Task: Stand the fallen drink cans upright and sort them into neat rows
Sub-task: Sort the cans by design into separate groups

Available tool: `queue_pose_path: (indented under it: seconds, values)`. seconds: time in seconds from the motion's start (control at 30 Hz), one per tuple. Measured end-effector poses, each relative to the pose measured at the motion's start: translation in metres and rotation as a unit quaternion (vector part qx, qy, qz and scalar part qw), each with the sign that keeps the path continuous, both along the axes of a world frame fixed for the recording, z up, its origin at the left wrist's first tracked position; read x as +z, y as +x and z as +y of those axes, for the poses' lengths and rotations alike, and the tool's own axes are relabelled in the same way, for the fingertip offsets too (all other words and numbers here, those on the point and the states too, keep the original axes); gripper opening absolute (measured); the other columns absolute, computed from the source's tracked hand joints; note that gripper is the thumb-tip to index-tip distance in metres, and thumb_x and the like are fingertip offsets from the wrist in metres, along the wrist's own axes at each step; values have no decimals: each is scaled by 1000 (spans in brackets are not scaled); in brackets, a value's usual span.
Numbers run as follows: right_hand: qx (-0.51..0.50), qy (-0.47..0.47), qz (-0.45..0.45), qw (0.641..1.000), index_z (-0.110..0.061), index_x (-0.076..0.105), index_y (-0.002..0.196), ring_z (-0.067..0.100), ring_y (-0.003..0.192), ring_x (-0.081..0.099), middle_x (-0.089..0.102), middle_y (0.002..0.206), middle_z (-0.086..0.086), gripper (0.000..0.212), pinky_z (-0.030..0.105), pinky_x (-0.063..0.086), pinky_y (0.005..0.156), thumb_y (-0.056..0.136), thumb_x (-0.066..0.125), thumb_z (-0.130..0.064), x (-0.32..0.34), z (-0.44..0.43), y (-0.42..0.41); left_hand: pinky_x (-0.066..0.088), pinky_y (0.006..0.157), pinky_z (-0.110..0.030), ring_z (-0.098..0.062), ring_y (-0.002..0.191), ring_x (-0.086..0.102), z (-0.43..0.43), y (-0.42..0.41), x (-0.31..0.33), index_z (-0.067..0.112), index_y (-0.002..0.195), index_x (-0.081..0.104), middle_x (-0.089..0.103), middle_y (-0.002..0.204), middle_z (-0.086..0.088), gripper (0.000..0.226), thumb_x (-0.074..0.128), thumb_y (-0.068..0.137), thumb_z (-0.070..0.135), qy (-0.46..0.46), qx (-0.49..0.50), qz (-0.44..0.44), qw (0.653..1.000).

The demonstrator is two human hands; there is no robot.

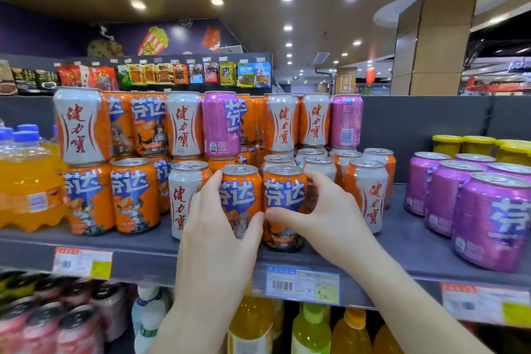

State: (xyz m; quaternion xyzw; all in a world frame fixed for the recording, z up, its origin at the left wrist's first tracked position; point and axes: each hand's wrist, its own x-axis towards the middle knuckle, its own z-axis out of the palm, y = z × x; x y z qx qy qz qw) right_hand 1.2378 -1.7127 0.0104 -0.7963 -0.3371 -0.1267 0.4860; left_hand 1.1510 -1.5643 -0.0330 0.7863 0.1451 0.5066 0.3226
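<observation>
Hiding orange can [240, 195] base: L hand [218, 233].

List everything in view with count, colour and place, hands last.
shelf: one, grey, centre
orange cans: many, orange with blue lettering, left and middle, two layers
white cans: several, red lettering, both layers
purple cans: five or more at right, two in top layer
bottles: several, orange drink, blue caps, far left
tubs: several, yellow lids, far right
snack packets: many, mixed colours, rack behind
price tags: three, shelf edge
lower bottles: several, yellow and orange, below
lower cans: several, pinkish, blurred, below left
left hand: grips left front can, orange
right hand: grips right front can, orange
</observation>
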Motion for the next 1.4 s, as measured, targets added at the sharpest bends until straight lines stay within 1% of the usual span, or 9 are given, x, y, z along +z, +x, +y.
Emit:
queue_pose_path:
  seconds: [0.13,0.27,0.47,0.63,0.73,0.9,1.0,1.17,1.4]
  values:
    - [30,-17,26,999,-37,58,122,-13,94,65,70,103,-25,61,14,55,81,70,87,-48,12,-12,1,32,91,0,-11,122,53,-9,-3,6,16,147,49,59,135,-1,70,81,85,18,-8,-25,-33,999]
    - [0,-10,-4,1000,-31,58,127,-4,93,67,68,105,-19,58,25,58,83,76,82,-46,43,-23,2,41,95,-23,-10,116,56,-5,-17,21,23,140,55,54,120,12,58,74,87,35,57,26,-67,996]
    - [42,17,-13,999,-19,67,119,10,91,72,74,102,-5,41,37,62,83,83,80,-33,102,17,13,49,96,-30,-12,116,56,12,-8,47,25,132,58,57,123,8,44,71,91,36,96,36,-78,992]
    - [16,-49,-70,996,-14,59,123,10,93,64,68,107,0,38,27,58,71,90,71,-30,125,87,31,40,87,-8,-9,110,56,24,-3,54,25,123,64,58,117,10,31,64,94,35,93,39,-84,991]
    - [3,-106,-5,994,-14,55,109,11,86,64,64,94,0,33,28,58,71,90,72,-35,121,108,40,35,87,-2,-8,109,55,31,-5,53,24,121,64,59,116,9,31,60,94,37,107,46,-80,990]
    - [95,-62,109,988,-19,52,108,16,99,68,64,103,0,41,37,61,87,82,82,-31,115,113,53,36,87,-2,-5,107,54,31,-9,49,24,121,64,59,114,11,32,57,94,41,121,41,-76,989]
    - [107,-72,91,988,-16,57,123,14,98,69,67,110,1,50,32,63,79,81,82,-32,111,115,52,39,86,-5,-6,107,56,26,-8,47,24,119,64,59,112,11,27,61,93,34,116,36,-93,988]
    - [75,-56,18,995,-25,52,106,7,87,64,62,95,-8,42,24,54,68,79,83,-36,109,112,48,41,88,-13,-11,110,55,22,1,56,23,120,64,60,115,8,28,62,93,28,116,28,-94,988]
    - [92,-66,55,992,-17,65,110,15,90,69,71,101,1,47,26,57,69,74,85,-40,110,123,57,37,84,-10,-12,108,56,35,11,68,26,115,63,60,111,8,21,62,94,27,71,35,-99,992]
